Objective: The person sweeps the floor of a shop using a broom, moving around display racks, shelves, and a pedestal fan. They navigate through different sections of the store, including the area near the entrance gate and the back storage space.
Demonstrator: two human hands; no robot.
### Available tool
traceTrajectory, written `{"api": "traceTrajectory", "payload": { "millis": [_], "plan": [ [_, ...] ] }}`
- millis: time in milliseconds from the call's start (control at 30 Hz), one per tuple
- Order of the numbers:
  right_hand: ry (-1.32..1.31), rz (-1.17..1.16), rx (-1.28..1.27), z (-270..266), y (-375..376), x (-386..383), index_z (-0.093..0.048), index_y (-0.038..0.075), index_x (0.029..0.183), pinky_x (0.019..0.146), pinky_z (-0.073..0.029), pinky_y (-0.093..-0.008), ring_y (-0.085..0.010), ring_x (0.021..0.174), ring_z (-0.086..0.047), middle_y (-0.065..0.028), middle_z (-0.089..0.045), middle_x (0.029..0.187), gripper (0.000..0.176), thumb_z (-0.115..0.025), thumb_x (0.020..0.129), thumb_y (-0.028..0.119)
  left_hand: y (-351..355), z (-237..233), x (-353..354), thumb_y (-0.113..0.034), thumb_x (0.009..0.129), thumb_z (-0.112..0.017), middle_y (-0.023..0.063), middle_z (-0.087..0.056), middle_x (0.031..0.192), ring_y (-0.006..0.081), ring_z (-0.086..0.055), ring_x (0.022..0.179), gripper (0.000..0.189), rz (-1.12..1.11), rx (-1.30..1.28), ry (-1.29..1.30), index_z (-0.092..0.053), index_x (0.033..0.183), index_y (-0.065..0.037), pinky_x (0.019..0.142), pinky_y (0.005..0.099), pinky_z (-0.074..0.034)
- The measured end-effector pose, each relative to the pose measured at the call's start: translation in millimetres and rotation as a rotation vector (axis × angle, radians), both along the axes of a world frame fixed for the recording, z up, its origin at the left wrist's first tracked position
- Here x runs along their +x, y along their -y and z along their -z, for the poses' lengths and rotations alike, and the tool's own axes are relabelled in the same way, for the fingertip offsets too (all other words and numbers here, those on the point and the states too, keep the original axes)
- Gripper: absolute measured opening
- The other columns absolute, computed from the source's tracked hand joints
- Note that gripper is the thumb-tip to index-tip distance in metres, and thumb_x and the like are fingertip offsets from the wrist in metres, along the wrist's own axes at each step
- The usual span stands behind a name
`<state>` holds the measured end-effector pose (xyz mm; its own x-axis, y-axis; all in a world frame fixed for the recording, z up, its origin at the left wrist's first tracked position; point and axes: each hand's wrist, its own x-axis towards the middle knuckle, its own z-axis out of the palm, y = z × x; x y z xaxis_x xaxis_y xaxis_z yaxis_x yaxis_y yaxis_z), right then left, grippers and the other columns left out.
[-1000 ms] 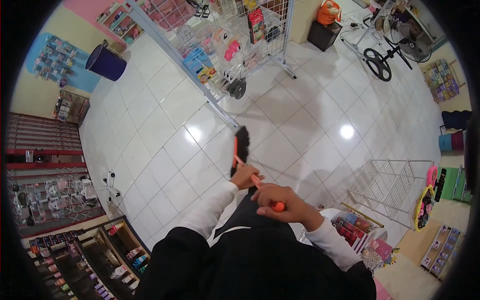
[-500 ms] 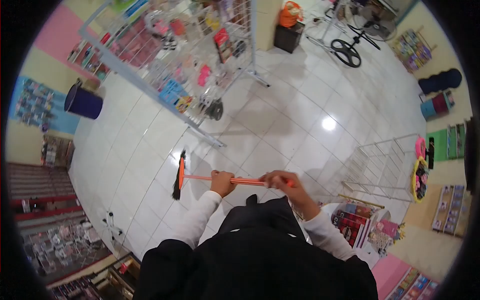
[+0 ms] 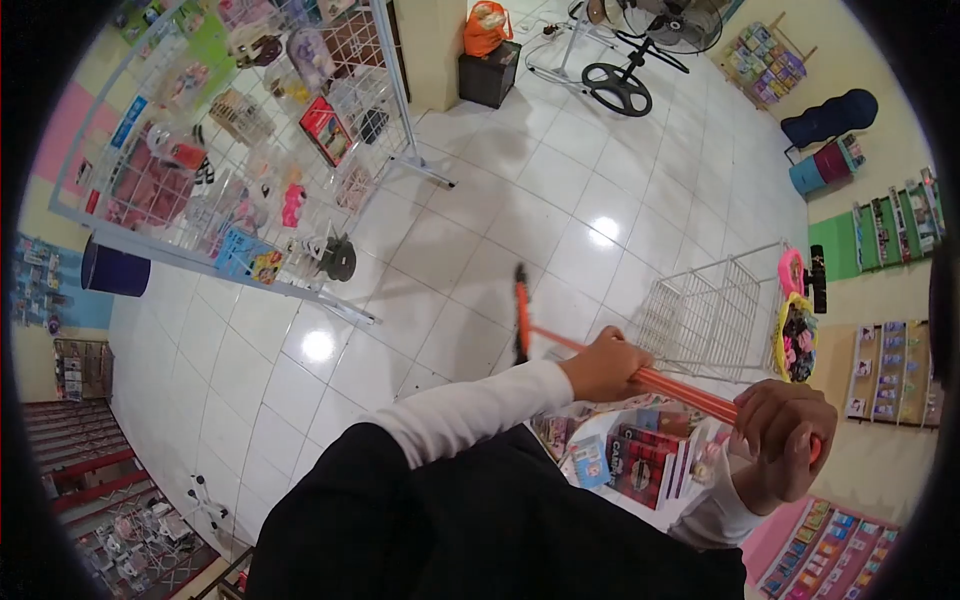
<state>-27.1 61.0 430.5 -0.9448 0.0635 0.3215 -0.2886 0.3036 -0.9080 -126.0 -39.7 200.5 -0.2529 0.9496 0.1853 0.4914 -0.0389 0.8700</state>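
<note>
An orange broom (image 3: 690, 392) runs slantwise across the view, held in both fists. My left hand (image 3: 606, 366) is wrapped round the lower part of its handle. Near the handle's top end, my right hand (image 3: 788, 432) grips it with curled fingers. The dark-bristled broom head (image 3: 522, 315) is at the white tiled floor (image 3: 450, 335), slightly smeared by motion. Below the handle, close to my right forearm, stand boxes and books, among them a red one (image 3: 640, 465).
A white wire rack (image 3: 700, 315) stands just beyond the handle. At the left is a large mesh display (image 3: 250, 150) hung with goods, its foot (image 3: 345, 308) reaching over the floor. A black fan base (image 3: 617, 90) and a dark box (image 3: 489, 75) stand farther back.
The broom and both hands have swung to the right, and the head has left the floor area at left. My body and view have turned; both hands keep their grip.
</note>
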Motion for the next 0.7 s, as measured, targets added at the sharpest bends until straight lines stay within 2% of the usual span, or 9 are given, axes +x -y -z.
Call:
{"api": "traceTrajectory", "payload": {
  "millis": [67,133,200,333,400,467,500,600,700],
  "plan": [
    [0.022,0.047,0.023,13,-22,-15,-0.046,0.006,0.056,0.058,-0.047,-0.0323,-0.0187,0.048,-0.053,-0.0085,-0.05,0.052,0.038,-0.049,0.088,0.025,-51,19,-16,-0.03,0.078,-0.064,0.0064,-0.06,0.072,0.0239,-0.059,0.076,0.021,-0.009,0.025,0.048,-0.058,0.084,-0.01,0.089,0.046,-0.031],
    [0.101,0.255,0.154,46,-37,-33,-0.048,0.001,0.062,0.057,-0.043,-0.0328,-0.0211,0.056,-0.053,-0.0107,-0.053,0.06,0.03,-0.057,0.083,0.021,-98,61,-38,-0.031,0.078,-0.064,0.0069,-0.062,0.08,0.023,-0.06,0.082,0.023,-0.055,0.058,0.091,-0.059,0.087,-0.01,0.094,0.0496,-0.028],
    [0.395,0.122,0.271,69,-64,-66,-0.048,-0.001,0.066,0.058,-0.042,-0.034,-0.0237,0.061,-0.054,-0.0118,-0.054,0.065,0.025,-0.061,0.08,0.016,-134,105,-69,-0.032,0.078,-0.063,0.0051,-0.063,0.089,0.0221,-0.06,0.089,0.025,-0.036,-0.06,-0.008,-0.059,0.092,-0.012,0.098,0.0532,-0.023],
    [0.414,-0.088,0.385,182,-73,-113,-0.049,0.0,0.068,0.064,-0.04,-0.036,-0.0282,0.069,-0.049,-0.0119,-0.05,0.068,0.025,-0.068,0.078,0.013,-145,200,-112,-0.034,0.081,-0.062,0.0046,-0.061,0.093,0.025,-0.059,0.095,0.024,-0.136,-0.147,0.009,-0.058,0.085,-0.012,0.099,0.0589,-0.023],
    [0.351,-0.274,0.349,216,-73,-128,-0.049,0.001,0.067,0.064,-0.04,-0.0367,-0.0282,0.069,-0.049,-0.0111,-0.049,0.067,0.027,-0.069,0.077,0.017,-125,220,-122,-0.037,0.08,-0.064,0.0043,-0.061,0.092,0.026,-0.057,0.098,0.027,-0.241,-0.228,0.116,-0.057,0.083,-0.011,0.1,0.0622,-0.021],
    [0.324,-0.433,0.335,222,-72,-140,-0.05,0.002,0.067,0.066,-0.041,-0.0369,-0.0284,0.07,-0.05,-0.0103,-0.05,0.068,0.026,-0.07,0.076,0.017,-112,251,-119,-0.037,0.08,-0.064,0.0047,-0.06,0.091,0.0278,-0.057,0.096,0.029,-0.426,-0.051,0.16,-0.056,0.081,-0.01,0.098,0.0623,-0.024],
    [0.332,-0.505,0.342,212,-71,-144,-0.05,0.001,0.069,0.068,-0.042,-0.0368,-0.0286,0.071,-0.05,-0.01,-0.051,0.07,0.024,-0.07,0.076,0.014,-107,257,-119,-0.037,0.08,-0.065,0.005,-0.059,0.088,0.0275,-0.056,0.094,0.029,-0.467,-0.045,0.134,-0.055,0.079,-0.01,0.097,0.0596,-0.027],
    [0.325,-0.685,0.247,184,-64,-148,-0.049,0.002,0.067,0.071,-0.043,-0.0366,-0.0287,0.071,-0.049,-0.0097,-0.05,0.069,0.026,-0.07,0.076,0.014,-65,205,-107,-0.037,0.08,-0.064,0.0044,-0.058,0.084,0.0253,-0.056,0.092,0.029,-0.587,-0.162,0.001,-0.055,0.077,-0.01,0.097,0.0554,-0.028],
    [0.288,-0.828,0.147,164,-53,-146,-0.049,0.002,0.067,0.072,-0.044,-0.0363,-0.0282,0.07,-0.05,-0.0096,-0.05,0.069,0.027,-0.068,0.079,0.016,-16,175,-81,-0.035,0.081,-0.064,0.0022,-0.056,0.076,0.0219,-0.055,0.085,0.027,-0.656,-0.232,-0.085,-0.057,0.072,-0.011,0.087,0.0447,-0.029]
  ]
}}
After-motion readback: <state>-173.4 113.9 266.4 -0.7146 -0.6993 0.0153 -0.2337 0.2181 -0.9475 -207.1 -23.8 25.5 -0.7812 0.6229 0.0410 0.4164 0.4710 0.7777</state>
